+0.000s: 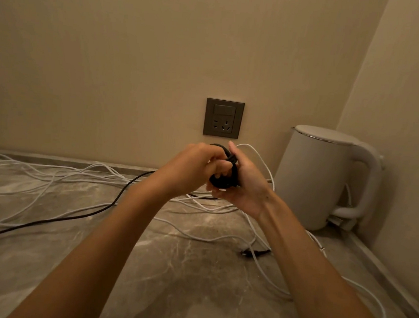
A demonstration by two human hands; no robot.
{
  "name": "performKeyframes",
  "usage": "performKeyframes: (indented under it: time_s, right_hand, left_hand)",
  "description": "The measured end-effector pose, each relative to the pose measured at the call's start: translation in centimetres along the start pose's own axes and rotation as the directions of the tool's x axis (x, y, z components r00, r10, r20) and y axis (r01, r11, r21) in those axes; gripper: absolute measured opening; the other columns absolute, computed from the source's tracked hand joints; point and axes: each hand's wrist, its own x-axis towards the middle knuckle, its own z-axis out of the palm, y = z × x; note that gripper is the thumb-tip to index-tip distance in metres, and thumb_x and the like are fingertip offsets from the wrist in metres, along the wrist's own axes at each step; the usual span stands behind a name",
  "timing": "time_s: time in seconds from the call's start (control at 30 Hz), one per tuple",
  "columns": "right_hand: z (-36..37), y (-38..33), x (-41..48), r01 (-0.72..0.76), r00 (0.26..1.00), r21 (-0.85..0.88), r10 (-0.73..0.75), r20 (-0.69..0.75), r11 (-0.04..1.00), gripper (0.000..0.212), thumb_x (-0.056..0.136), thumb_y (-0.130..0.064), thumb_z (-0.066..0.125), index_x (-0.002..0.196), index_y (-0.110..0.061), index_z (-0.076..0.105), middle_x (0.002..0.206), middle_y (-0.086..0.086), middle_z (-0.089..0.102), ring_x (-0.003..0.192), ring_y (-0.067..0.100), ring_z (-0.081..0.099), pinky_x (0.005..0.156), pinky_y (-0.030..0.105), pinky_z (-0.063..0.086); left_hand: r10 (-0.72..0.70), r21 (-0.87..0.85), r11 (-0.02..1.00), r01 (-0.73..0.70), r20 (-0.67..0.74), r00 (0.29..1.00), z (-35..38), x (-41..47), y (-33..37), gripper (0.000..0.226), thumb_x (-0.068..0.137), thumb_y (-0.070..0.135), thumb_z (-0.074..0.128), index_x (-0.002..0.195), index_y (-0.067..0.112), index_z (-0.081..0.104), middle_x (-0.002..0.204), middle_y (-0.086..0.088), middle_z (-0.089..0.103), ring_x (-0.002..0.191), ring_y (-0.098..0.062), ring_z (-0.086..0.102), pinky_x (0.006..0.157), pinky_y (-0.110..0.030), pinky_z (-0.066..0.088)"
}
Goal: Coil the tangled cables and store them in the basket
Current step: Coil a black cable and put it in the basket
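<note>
Both my left hand [190,167] and right hand [245,189] curl round the black cable [222,183] coiled above the counter [169,268]; light and limp, it seems best pinched across its loops.

A grey socket plate [223,118] is mounted on the beige wall [136,52], a bit above the counter, with 1 rocker switch up top and 2 outlets under it. A white electric kettle [322,177] is parked in the right corner, upright, lid shut, handle turned right toward the side wall. It's all set on a grey-brown marble-look countertop [169,268], and a low raised lip is run along its back and right edges.
</note>
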Motion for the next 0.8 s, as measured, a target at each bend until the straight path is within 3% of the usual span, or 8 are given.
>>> performKeyframes:
  time_s: [0.13, 0.23, 0.33, 0.43, 0.53, 0.6, 0.7, 0.8]
  right_hand:
    - [-0.2, 0.5, 0.2, 0.013, 1.000, 0.007, -0.013, 0.000, 1.000, 0.049, 0.092, -0.056, 0.043, 0.080, -0.014, 0.067, 0.075, 0.007, 0.061, 0.064, 0.018, 0.062, 0.075, 0.035, 0.044]
    - [-0.4, 0.4, 0.0, 0.003, 1.000, -0.003, -0.003, 0.030, 1.000, 0.045, 0.091, -0.055, 0.045, 0.082, -0.017, 0.068, 0.078, 0.007, 0.060, 0.070, 0.018, 0.059, 0.063, 0.028, 0.047]
    - [-0.3, 0.3, 0.0, -0.007, 0.999, 0.005, 0.007, 0.052, 1.000, 0.048, 0.096, -0.049, 0.036, 0.076, -0.015, 0.063, 0.061, 0.006, 0.059, 0.057, 0.015, 0.051, 0.054, 0.026, 0.035]
    - [-0.3, 0.4, 0.2, -0.026, 1.000, 0.078, 0.025, 0.005, 0.997, 0.042, 0.096, -0.045, 0.035, 0.082, -0.013, 0.058, 0.058, 0.003, 0.057, 0.049, 0.012, 0.048, 0.050, 0.024, 0.033]
    - [-0.8, 0.5, 0.9, -0.038, 0.993, 0.160, 0.055, -0.101, 0.986, 0.037, 0.093, -0.046, 0.042, 0.093, -0.010, 0.052, 0.067, 0.006, 0.055, 0.046, 0.012, 0.048, 0.043, 0.020, 0.038]
    - [-0.8, 0.4, 1.0, -0.037, 0.986, 0.191, 0.067, -0.152, 0.981, 0.036, 0.092, -0.046, 0.045, 0.092, -0.010, 0.050, 0.067, 0.006, 0.053, 0.045, 0.013, 0.048, 0.041, 0.020, 0.039]
    - [-0.8, 0.3, 0.9, -0.019, 0.979, 0.160, 0.051, -0.197, 0.987, 0.038, 0.093, -0.045, 0.045, 0.084, -0.009, 0.054, 0.066, 0.005, 0.055, 0.052, 0.012, 0.049, 0.042, 0.019, 0.040]
    - [-0.8, 0.4, 0.8, -0.013, 0.978, 0.178, 0.049, -0.201, 0.984, 0.037, 0.093, -0.044, 0.046, 0.083, -0.009, 0.055, 0.061, 0.002, 0.057, 0.055, 0.012, 0.050, 0.044, 0.021, 0.042]
  left_hand:
    - [-0.051, -0.038, 0.998, 0.052, 0.018, 0.999, -0.1, -0.1, -0.3, 0.018, 0.093, 0.014, 0.051, 0.088, 0.006, 0.066, 0.063, 0.008, 0.053, 0.047, 0.000, 0.045, 0.049, -0.013, 0.035]
    - [-0.046, -0.093, 0.995, 0.047, 0.005, 0.999, 0.0, -0.2, -0.1, 0.014, 0.092, 0.014, 0.053, 0.086, 0.010, 0.065, 0.068, 0.000, 0.058, 0.046, -0.002, 0.048, 0.047, -0.012, 0.040]
    - [-0.059, -0.099, 0.994, 0.051, -0.077, 0.995, 0.4, 0.0, 0.0, 0.013, 0.090, 0.017, 0.057, 0.093, 0.007, 0.063, 0.080, -0.007, 0.062, 0.054, -0.009, 0.053, 0.052, -0.019, 0.046]
    - [-0.106, -0.159, 0.984, 0.087, -0.121, 0.987, 0.5, 0.0, -0.1, 0.011, 0.089, 0.019, 0.058, 0.097, 0.014, 0.051, 0.082, -0.002, 0.057, 0.062, -0.013, 0.060, 0.052, -0.021, 0.050]
    - [-0.160, -0.232, 0.963, 0.139, -0.072, 0.985, -0.2, -0.1, -0.2, 0.008, 0.086, 0.012, 0.060, 0.090, 0.016, 0.053, 0.085, -0.004, 0.059, 0.064, -0.013, 0.064, 0.054, -0.018, 0.054]
    - [-0.164, -0.217, 0.964, 0.156, -0.020, 0.986, -0.6, -0.2, -0.1, 0.009, 0.083, 0.009, 0.063, 0.083, 0.017, 0.059, 0.083, -0.005, 0.063, 0.063, -0.010, 0.065, 0.058, -0.019, 0.055]
    - [-0.127, -0.099, 0.986, 0.134, 0.079, 0.989, -0.5, -0.4, 0.2, 0.011, 0.078, 0.009, 0.069, 0.089, 0.012, 0.068, 0.083, -0.003, 0.068, 0.071, -0.009, 0.065, 0.069, -0.021, 0.055]
    - [-0.074, 0.011, 0.997, 0.074, 0.065, 0.995, -0.1, -0.4, 0.5, 0.017, 0.077, 0.009, 0.072, 0.094, 0.008, 0.070, 0.084, -0.003, 0.069, 0.074, -0.010, 0.063, 0.074, -0.026, 0.055]
